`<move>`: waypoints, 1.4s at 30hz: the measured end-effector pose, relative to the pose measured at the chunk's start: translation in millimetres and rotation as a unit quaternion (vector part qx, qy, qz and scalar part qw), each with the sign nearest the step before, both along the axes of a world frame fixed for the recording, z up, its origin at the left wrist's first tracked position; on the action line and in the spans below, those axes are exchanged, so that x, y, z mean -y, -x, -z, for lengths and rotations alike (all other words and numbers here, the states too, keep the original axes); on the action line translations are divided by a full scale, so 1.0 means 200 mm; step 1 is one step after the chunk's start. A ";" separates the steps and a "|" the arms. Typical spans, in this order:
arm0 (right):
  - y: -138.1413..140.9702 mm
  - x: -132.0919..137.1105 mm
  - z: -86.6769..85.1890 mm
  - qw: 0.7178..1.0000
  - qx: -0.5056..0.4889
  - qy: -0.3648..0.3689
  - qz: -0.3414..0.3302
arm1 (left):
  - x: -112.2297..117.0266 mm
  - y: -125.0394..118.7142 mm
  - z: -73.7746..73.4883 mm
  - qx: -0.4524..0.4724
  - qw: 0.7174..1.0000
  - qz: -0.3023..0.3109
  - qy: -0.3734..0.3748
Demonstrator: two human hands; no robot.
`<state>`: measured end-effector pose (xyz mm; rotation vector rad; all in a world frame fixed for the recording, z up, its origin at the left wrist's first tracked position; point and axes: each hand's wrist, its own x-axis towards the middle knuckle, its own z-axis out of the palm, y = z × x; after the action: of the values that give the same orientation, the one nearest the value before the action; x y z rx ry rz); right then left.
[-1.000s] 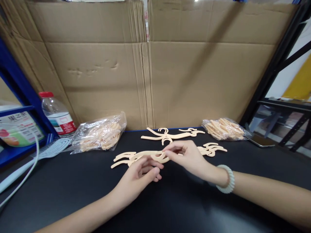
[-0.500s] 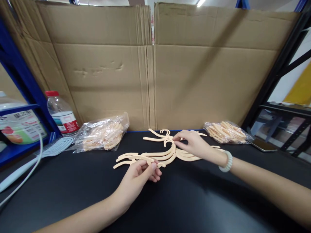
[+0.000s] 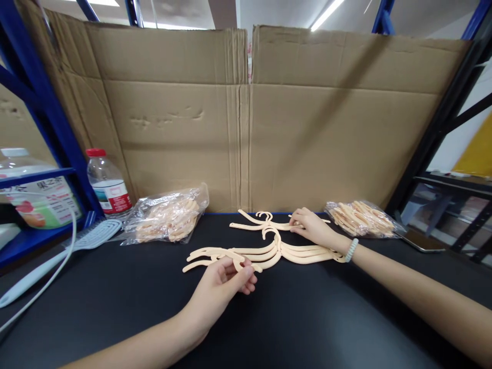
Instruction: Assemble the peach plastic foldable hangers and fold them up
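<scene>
My left hand (image 3: 226, 281) pinches a cream plastic hanger piece (image 3: 232, 254) between thumb and fingers; part of it is hidden by the hand. Just behind lies a row of several cream hangers (image 3: 305, 253), their arms fanned left and right from hooks (image 3: 272, 233) bunched in the middle. Farther back, another cream hanger (image 3: 246, 226) lies flat with its hook toward the cardboard. My right hand (image 3: 313, 226) is at the right arm of that back hanger, fingers bent around it, its wrist above the front row's right ends.
Clear bags of cream hanger parts lie at the back left (image 3: 169, 215) and back right (image 3: 361, 219). A phone (image 3: 422, 240) is beside the right bag. At left are a light-blue hairbrush (image 3: 96, 234), a white cable (image 3: 57, 271) and a red-capped bottle (image 3: 109, 187). Cardboard (image 3: 184, 133) walls the back.
My right hand has moved right, from near the hooks to the back hanger's right arm. My left hand keeps its piece, now tilted somewhat differently. The view has tipped slightly upward.
</scene>
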<state>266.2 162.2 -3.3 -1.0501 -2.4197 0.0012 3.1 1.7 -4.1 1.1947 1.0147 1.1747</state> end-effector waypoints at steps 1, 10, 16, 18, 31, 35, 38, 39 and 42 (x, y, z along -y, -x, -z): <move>0.00 0.00 -0.01 1.000 -0.005 0.001 0.000 | 0.00 0.00 0.00 0.004 1.000 -0.004 -0.002; -0.05 0.20 -0.20 0.997 -0.068 0.025 0.012 | 0.00 0.05 -0.05 0.031 0.999 -0.041 0.001; -0.09 0.37 -0.16 0.991 -0.136 0.016 0.008 | -0.02 0.08 -0.10 0.059 0.996 -0.068 -0.027; -0.09 0.43 -0.13 0.989 -0.146 0.000 0.013 | -0.03 0.09 -0.11 0.068 0.995 -0.073 -0.032; -0.12 0.48 -0.02 0.985 -0.165 -0.056 0.014 | -0.05 0.12 -0.16 0.137 0.990 0.002 -0.024; -0.12 0.48 -0.01 0.982 -0.174 -0.066 0.026 | -0.04 0.11 -0.15 0.141 0.989 0.035 -0.010; -0.12 0.49 -0.02 0.982 -0.174 -0.062 0.027 | -0.04 0.11 -0.15 0.148 0.988 0.045 0.005; -0.12 0.49 -0.02 0.983 -0.173 -0.060 0.025 | -0.04 0.11 -0.15 0.153 0.987 0.048 0.005; -0.12 0.50 -0.03 0.983 -0.171 -0.061 0.016 | -0.04 0.12 -0.15 0.167 0.984 0.063 -0.001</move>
<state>290.3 62.6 2.4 -0.9465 -2.0670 0.0205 -20.1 9.1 26.4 1.0060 0.6762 1.2258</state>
